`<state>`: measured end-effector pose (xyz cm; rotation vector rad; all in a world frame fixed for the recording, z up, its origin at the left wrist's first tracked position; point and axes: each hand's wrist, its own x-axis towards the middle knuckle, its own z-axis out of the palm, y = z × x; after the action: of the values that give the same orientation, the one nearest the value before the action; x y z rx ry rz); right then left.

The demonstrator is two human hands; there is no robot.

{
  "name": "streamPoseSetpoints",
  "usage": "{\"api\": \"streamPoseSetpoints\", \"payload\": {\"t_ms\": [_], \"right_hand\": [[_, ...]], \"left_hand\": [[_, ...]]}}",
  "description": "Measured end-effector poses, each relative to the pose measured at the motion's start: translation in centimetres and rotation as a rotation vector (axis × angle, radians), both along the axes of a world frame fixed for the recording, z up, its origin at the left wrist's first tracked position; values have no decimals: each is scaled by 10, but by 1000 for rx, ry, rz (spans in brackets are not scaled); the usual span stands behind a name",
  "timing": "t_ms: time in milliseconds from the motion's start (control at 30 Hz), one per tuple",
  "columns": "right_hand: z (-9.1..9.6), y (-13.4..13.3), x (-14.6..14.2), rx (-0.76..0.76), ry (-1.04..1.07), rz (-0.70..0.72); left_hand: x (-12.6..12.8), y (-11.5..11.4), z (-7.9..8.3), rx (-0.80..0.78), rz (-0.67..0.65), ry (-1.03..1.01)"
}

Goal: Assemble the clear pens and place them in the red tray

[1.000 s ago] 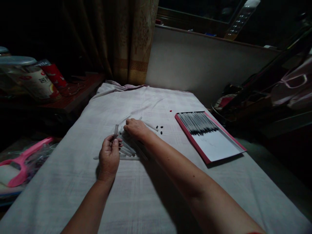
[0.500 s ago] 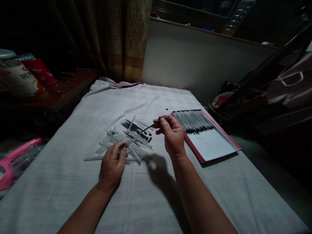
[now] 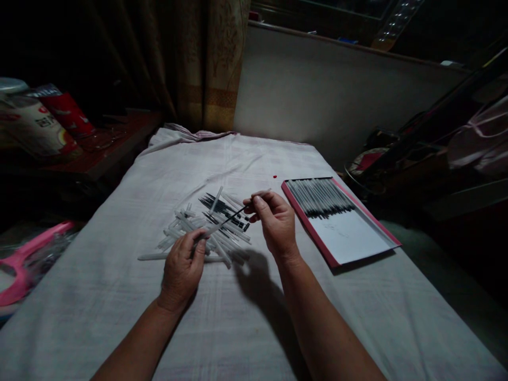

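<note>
My left hand [image 3: 183, 264] pinches a translucent pen barrel [image 3: 213, 230], which points up and to the right. In my right hand [image 3: 273, 214] is a thin black pen refill [image 3: 237, 212], gripped between thumb and fingers. Its lower end meets the open end of the barrel; whether it is inside I cannot tell. Under and beyond the hands lies a loose pile of translucent pen barrels [image 3: 178, 227]. Several dark pointed refills [image 3: 216, 205] lie at the pile's far side, with small black pieces [image 3: 240, 225] near them.
To the right, a shallow pink-edged box [image 3: 337, 248] holds a row of translucent pens with black ends [image 3: 321, 196]. A small red piece [image 3: 274, 177] lies on the white cloth [image 3: 222, 328]. At left are a jar [image 3: 39, 127] on a dark side table and a pink handle [image 3: 24, 264].
My right hand has moved slightly left and down, bringing the black refill to the end of the barrel. My left hand has stayed in place. The view has shifted a little.
</note>
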<state>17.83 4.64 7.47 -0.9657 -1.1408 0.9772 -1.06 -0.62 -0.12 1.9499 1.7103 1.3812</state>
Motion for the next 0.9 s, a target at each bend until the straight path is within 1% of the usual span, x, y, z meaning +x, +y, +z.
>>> {"api": "streamPoseSetpoints", "payload": {"t_ms": [67, 100, 200, 233, 267, 300, 400, 433, 467, 500, 567, 667, 800, 900], "right_hand": [[-4, -1, -3, -30, -43, 67], [-6, -1, -4, -46, -82, 126], [-14, 2, 0, -80, -251, 378], [-16, 4, 4, -90, -312, 430], [-19, 7, 10, -100, -379, 436], [-22, 10, 17, -112, -452, 397], [-32, 20, 38, -169, -716, 160], [-34, 23, 44, -196, -805, 118], [-36, 24, 48, -222, -883, 110], [-38, 25, 51, -241, -949, 130], [-40, 23, 51, -254, -1062, 220], [-40, 20, 43, -226, -1215, 299], [-42, 18, 34, -201, -1341, 293], [-44, 19, 34, -198, -1344, 279]], "left_hand": [[0, 0, 0, 3, -15, 9], [0, -1, 1, 3, -22, 11], [1, -2, 2, -14, -32, 8], [1, -2, 2, -21, -31, 2], [1, -3, 2, -26, -27, -5], [1, -3, 2, -30, -21, -12], [1, -4, 1, -38, -8, -31], [1, -4, 1, -41, -9, -31], [1, -4, 1, -42, -13, -27], [1, -4, 1, -38, -21, -19], [1, -3, 1, -16, -35, -1], [1, -3, 2, 13, -42, 9], [2, -3, 3, -29, -45, 2], [2, -4, 5, -68, -47, 8]]}}
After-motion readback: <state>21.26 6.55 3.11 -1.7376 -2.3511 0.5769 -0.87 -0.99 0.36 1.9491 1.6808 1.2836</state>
